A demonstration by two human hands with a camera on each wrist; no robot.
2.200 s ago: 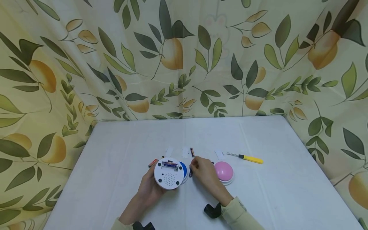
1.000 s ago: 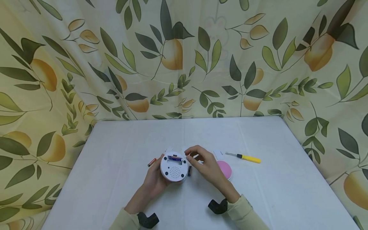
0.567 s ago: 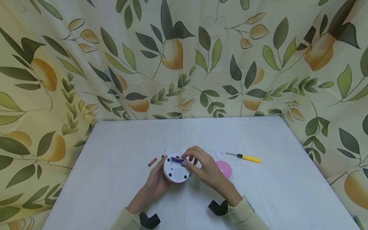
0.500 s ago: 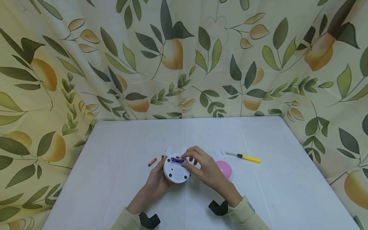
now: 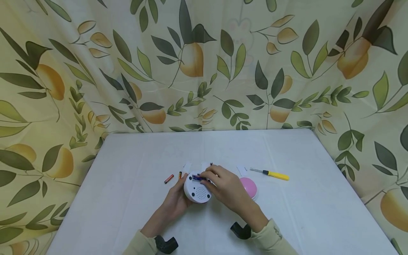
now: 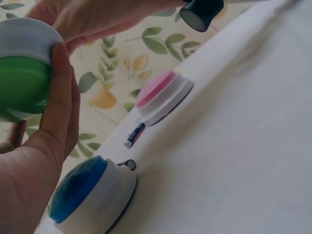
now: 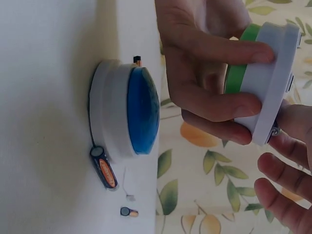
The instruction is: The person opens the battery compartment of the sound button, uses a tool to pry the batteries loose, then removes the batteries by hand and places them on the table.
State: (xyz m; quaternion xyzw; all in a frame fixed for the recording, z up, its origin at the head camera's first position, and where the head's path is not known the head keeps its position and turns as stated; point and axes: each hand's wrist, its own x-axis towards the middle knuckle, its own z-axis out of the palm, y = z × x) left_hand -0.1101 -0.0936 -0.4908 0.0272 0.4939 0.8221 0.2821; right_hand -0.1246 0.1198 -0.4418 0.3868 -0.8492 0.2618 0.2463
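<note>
My left hand (image 5: 175,202) grips a round white push-button (image 5: 198,194), underside up and tilted toward me. Its green dome (image 6: 24,87) faces down in the left wrist view. An open battery compartment in the underside holds a dark blue battery (image 5: 197,178). At that compartment's right end, my right hand (image 5: 227,186) pinches a battery with thumb and index finger; the fingers largely hide it. The right wrist view shows a metal spring (image 7: 276,130) beside these fingertips. Under the held button stands a blue-domed button (image 7: 141,112), with a battery (image 7: 104,168) lying beside it.
A pink-domed button (image 5: 248,187) stands right of my right hand. Behind it lies a yellow-handled screwdriver (image 5: 275,175). Left of the held button is an orange battery (image 5: 169,179). Small white covers (image 5: 242,171) lie farther back. A patterned curtain (image 5: 204,88) hangs behind the table.
My right hand has gone from the table beside the held button to its battery compartment. The left hand has shifted the button slightly right, and it now covers the blue-domed one.
</note>
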